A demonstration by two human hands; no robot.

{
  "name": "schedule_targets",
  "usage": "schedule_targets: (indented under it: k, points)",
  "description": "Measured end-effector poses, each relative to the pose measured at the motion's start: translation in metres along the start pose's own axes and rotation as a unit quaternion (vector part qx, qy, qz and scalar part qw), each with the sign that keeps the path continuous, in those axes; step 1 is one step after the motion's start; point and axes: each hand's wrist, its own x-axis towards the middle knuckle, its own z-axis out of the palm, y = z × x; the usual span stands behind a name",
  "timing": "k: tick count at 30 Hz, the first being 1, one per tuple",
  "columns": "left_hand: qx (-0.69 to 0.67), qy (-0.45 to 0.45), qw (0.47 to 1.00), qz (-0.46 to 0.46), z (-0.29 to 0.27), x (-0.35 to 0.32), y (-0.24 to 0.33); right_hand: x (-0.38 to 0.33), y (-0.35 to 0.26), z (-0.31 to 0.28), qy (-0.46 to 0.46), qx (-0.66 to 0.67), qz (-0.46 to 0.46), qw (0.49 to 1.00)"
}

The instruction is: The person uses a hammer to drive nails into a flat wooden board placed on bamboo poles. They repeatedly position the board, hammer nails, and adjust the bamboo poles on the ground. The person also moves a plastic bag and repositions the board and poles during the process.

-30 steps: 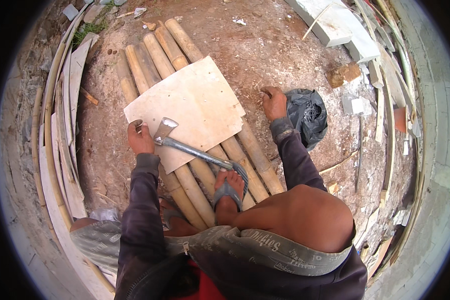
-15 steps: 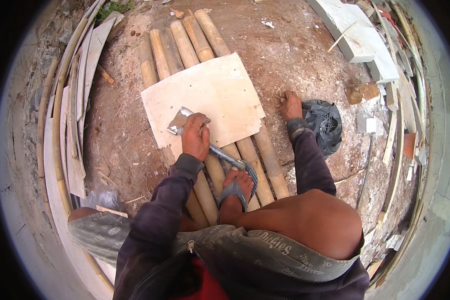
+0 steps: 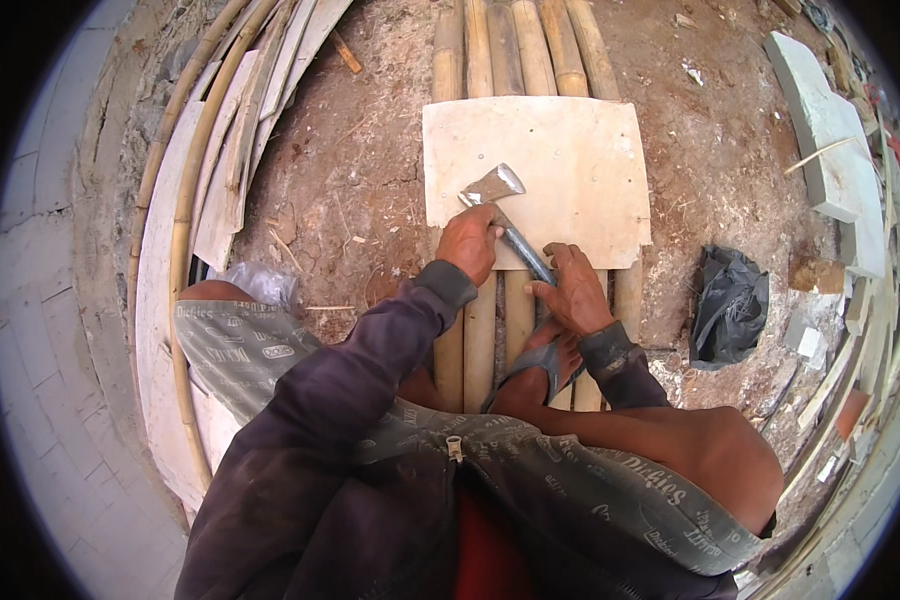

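A hatchet [image 3: 523, 246] with a flared metal head and a dark handle lies slantwise over a pale, squarish plywood sheet [image 3: 570, 150]. My left hand [image 3: 470, 243] is closed around it just below the head. Lower down, my right hand [image 3: 577, 293] closes on the handle, thumb on one side and fingers on the other, hiding the grip end. Several bamboo poles [image 3: 478, 335] lie side by side under the sheet. My sandalled foot [image 3: 542, 372] rests on the poles just behind my right hand.
A black plastic bag [image 3: 732, 305] sits on the dirt to the right; its contents are hard to make out. Long bamboo and wooden strips [image 3: 192, 170] line the left side. White blocks [image 3: 815, 120] and scrap wood lie along the right. Clear plastic [image 3: 262, 285] lies by my left knee.
My right hand has left the black bag and come to the hatchet's handle. The left hand still holds the hatchet near its head. The whole view has shifted left.
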Motion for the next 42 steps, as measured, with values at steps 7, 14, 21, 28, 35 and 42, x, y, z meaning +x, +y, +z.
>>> schedule_targets:
  k: [7,14,21,28,35,42]
  points:
    - [-0.175,0.025,0.954,-0.243,-0.012,-0.016,-0.039,0.013,-0.005,-0.019,-0.249,0.077,0.156,0.953]
    - [-0.208,0.000,0.951,-0.229,0.000,-0.034,-0.043,-0.031,-0.017,-0.041,-0.124,0.121,0.052,0.983]
    - [-0.184,-0.004,0.958,-0.222,0.000,-0.038,-0.046,-0.043,-0.036,-0.043,-0.133,0.064,0.039,0.988]
    - [-0.157,0.019,0.969,-0.191,0.010,-0.040,-0.061,-0.059,-0.019,-0.041,-0.094,0.107,0.032,0.989]
    - [-0.119,0.028,0.969,-0.215,-0.001,-0.037,-0.064,-0.041,-0.021,-0.038,-0.196,-0.051,0.112,0.973]
    - [-0.068,0.285,0.889,-0.352,-0.034,-0.017,-0.111,-0.047,-0.024,-0.045,0.010,0.096,-0.148,0.984]
